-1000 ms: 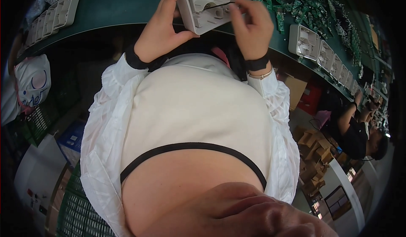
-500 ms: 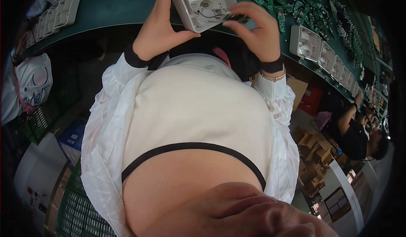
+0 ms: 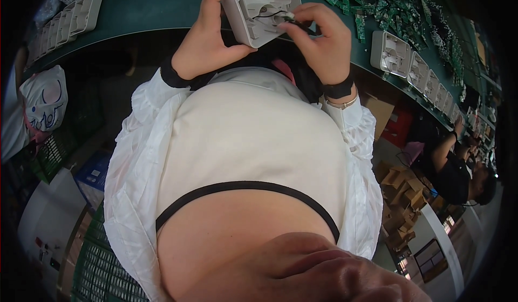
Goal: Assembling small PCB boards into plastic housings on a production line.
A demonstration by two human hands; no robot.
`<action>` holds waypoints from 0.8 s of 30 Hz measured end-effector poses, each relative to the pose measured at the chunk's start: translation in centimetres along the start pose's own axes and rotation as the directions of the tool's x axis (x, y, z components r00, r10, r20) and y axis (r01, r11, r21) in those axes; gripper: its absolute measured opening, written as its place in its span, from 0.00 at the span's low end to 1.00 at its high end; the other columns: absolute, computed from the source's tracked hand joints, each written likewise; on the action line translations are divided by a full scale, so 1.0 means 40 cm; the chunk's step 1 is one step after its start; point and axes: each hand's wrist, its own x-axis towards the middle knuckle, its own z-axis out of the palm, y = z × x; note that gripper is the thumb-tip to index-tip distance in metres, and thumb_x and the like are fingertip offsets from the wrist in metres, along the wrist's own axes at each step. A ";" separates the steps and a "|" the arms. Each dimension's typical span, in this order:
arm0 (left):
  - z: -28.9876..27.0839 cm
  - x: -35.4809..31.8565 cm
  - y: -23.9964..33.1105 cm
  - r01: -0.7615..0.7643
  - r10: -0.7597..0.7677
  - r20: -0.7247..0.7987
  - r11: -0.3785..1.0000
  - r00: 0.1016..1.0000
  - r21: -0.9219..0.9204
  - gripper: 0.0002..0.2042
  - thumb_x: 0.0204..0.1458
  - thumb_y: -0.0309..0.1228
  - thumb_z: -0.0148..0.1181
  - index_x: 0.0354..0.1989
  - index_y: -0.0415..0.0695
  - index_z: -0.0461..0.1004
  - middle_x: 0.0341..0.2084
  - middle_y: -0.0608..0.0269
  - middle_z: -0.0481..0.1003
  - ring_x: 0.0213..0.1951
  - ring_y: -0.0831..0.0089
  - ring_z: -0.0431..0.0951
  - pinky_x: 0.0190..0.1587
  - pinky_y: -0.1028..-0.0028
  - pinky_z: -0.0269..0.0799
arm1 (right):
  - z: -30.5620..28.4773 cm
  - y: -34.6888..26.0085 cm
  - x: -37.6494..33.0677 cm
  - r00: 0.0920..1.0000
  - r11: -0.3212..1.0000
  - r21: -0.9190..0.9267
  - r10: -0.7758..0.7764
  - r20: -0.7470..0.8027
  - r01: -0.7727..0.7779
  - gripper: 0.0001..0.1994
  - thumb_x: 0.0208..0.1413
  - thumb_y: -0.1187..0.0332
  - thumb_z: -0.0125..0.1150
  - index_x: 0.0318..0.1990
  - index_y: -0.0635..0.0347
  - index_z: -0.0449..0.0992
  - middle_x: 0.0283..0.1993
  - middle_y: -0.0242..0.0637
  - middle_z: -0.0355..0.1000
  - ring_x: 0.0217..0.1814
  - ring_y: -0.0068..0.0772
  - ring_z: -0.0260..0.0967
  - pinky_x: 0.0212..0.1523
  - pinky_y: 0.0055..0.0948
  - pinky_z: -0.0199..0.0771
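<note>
Above the green surface (image 3: 151,5), the left hand (image 3: 208,38) grips a white plastic housing (image 3: 264,8) while the right hand (image 3: 321,38) pinches a small connector (image 3: 290,16) inside it.

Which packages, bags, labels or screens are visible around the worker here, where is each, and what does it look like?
White bag: far left below the bench, soft, white with blue line drawing and pink handles.
Cardboard boxes: lower right on the floor, brown, stacked open cartons.
Blue box: left of the person's sleeve, flat, blue with a small white label.
Red box: under the bench at right, only partly seen.
Screens: none visible.
</note>
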 end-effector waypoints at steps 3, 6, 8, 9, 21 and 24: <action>0.007 0.001 0.010 -0.010 0.010 -0.014 1.000 1.000 -0.017 0.53 0.40 0.25 0.79 0.74 0.48 0.47 0.70 0.55 0.58 0.68 0.57 0.65 0.67 0.59 0.67 | 0.011 -0.007 0.000 0.982 0.992 0.113 -0.080 0.170 0.062 0.11 0.48 0.74 0.77 0.36 0.65 0.80 0.41 0.36 0.80 0.39 0.28 0.76 0.38 0.24 0.74; 0.004 0.001 0.016 0.000 0.001 -0.031 1.000 1.000 0.013 0.54 0.39 0.24 0.79 0.74 0.48 0.48 0.69 0.54 0.60 0.63 0.60 0.71 0.61 0.62 0.73 | 0.004 -0.003 -0.003 0.976 0.982 0.190 -0.034 0.215 -0.008 0.10 0.49 0.74 0.77 0.36 0.65 0.81 0.42 0.36 0.80 0.39 0.29 0.76 0.39 0.24 0.74; 0.001 0.001 0.022 0.007 -0.006 -0.039 1.000 0.999 0.027 0.54 0.39 0.23 0.79 0.75 0.48 0.48 0.69 0.54 0.60 0.60 0.62 0.75 0.58 0.64 0.75 | -0.003 0.004 -0.006 0.971 0.973 0.228 -0.011 0.239 -0.045 0.09 0.49 0.75 0.77 0.36 0.65 0.81 0.42 0.36 0.80 0.39 0.30 0.76 0.39 0.24 0.74; -0.003 0.002 0.030 0.055 -0.055 -0.012 0.998 0.998 -0.034 0.53 0.40 0.23 0.78 0.75 0.46 0.48 0.66 0.53 0.62 0.57 0.63 0.76 0.57 0.65 0.76 | -0.008 0.010 -0.007 0.962 0.962 0.264 -0.003 0.275 -0.073 0.09 0.50 0.75 0.76 0.36 0.64 0.81 0.43 0.36 0.80 0.40 0.30 0.77 0.40 0.24 0.74; 0.031 0.045 -0.080 -0.494 0.485 -0.128 0.778 0.865 -0.389 0.52 0.41 0.20 0.77 0.74 0.43 0.49 0.61 0.51 0.67 0.43 0.67 0.82 0.46 0.72 0.80 | -0.025 0.054 -0.028 0.889 0.957 0.131 -0.289 0.357 0.259 0.09 0.47 0.73 0.77 0.37 0.59 0.84 0.46 0.36 0.80 0.46 0.40 0.75 0.47 0.34 0.72; 0.022 0.038 -0.077 -0.464 0.458 -0.113 0.799 0.882 -0.382 0.52 0.41 0.20 0.76 0.75 0.43 0.48 0.61 0.51 0.67 0.42 0.69 0.82 0.43 0.73 0.80 | -0.028 0.044 -0.027 0.859 0.918 0.010 -0.374 0.349 0.396 0.09 0.47 0.72 0.76 0.37 0.57 0.84 0.45 0.35 0.80 0.47 0.43 0.74 0.49 0.37 0.69</action>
